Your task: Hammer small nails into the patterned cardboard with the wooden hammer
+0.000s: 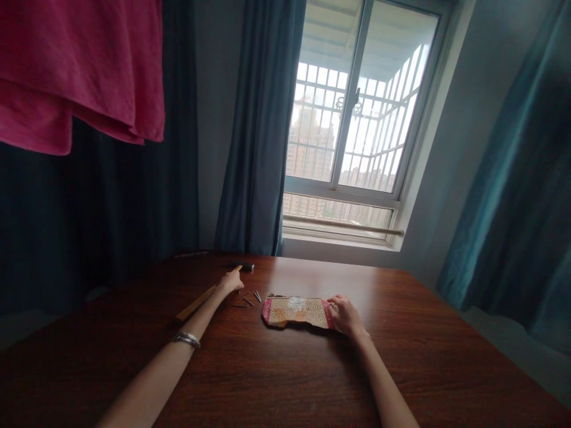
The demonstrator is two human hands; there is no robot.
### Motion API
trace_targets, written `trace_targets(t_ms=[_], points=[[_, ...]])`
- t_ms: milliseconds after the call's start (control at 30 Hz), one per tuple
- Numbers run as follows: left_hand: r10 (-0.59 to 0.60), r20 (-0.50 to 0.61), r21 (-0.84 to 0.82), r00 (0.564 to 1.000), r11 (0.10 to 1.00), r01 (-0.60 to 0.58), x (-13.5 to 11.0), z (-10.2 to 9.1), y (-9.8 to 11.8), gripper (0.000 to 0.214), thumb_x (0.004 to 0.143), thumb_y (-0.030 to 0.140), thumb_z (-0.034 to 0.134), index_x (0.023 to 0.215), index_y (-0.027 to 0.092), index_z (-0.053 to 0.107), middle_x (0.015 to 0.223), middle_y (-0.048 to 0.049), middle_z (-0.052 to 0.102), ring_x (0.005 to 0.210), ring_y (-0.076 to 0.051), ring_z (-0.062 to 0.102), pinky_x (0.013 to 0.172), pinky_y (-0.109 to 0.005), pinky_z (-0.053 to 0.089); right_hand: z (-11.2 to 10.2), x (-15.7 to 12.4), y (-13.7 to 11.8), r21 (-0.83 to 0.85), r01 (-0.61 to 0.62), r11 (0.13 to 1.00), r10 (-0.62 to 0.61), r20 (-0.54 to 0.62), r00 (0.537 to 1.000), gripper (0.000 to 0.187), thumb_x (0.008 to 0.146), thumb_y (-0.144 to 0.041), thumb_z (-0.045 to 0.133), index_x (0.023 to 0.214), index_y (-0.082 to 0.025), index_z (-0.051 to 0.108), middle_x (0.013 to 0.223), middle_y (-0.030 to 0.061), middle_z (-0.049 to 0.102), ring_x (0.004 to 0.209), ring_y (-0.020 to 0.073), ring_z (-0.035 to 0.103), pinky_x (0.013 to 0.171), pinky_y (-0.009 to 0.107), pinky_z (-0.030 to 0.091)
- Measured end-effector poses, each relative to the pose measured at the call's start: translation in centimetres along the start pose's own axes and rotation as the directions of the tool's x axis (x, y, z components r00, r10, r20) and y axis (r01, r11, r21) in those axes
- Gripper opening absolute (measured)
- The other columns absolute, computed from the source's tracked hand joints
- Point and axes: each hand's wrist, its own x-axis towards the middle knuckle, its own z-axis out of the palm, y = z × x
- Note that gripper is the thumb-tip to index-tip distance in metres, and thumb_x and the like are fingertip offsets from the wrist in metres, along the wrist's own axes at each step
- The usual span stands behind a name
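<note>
Head view: left hand [231, 280] sits over the hammer [196, 304] handle, near its head; we can't tell whether those fingers are closed on it. Right hand [344, 315] has its fingers bent over the right end of the patterned board [297, 314], flat mid-table; can't tell if they pinch. We flag 2 risks: loose nails [257, 296] lie between left hand and board, so a dragged hammer might scatter them; smooth-looking tabletop [276, 380] could let the board skid if pushed.

Lower centre: right hand [344, 315] holds patterned piece [297, 311] by one end; left hand [232, 281] overlies hammer [196, 304], near nails [257, 296].
</note>
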Motion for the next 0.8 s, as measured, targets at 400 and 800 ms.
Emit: trace_targets(t_ms=[400, 800], points=[[0.212, 0.031, -0.267, 0.977, 0.944, -0.196, -1.2, 1.1, 3.0, 0.014, 0.063, 0.023, 0.055, 0.058, 0.01, 0.059, 0.051, -0.0045, 0.058, 0.054, -0.017, 0.058, 0.049, -0.023, 0.043, 0.0, 0.0, -0.4, 0.015, 0.03, 0.999, -0.03, 0.013, 0.999, 0.029, 0.082, -0.03, 0.042, 0.099, -0.021, 0.063, 0.1, 0.0072, 0.061, 0.099, 0.019, 0.052, 0.082, 0.024, 0.038], [0.5, -0.01, -0.735, 0.866, 0.584, -0.345, -5.3, 8.4, 10.2, 0.019, 0.063, 0.029, 0.055, 0.069, 0.011, 0.06, 0.052, -0.0002, 0.055, 0.044, -0.01, 0.049, 0.038, -0.019, 0.037, 0.5, -0.3, -1.2, 0.025, 0.09, 0.996, -0.091, 0.049, 0.995, 0.033, 0.08, -0.038, 0.046, 0.107, -0.023, 0.057, 0.102, 0.0069, 0.058, 0.099, 0.0198, 0.05, 0.085, 0.027, 0.035]])
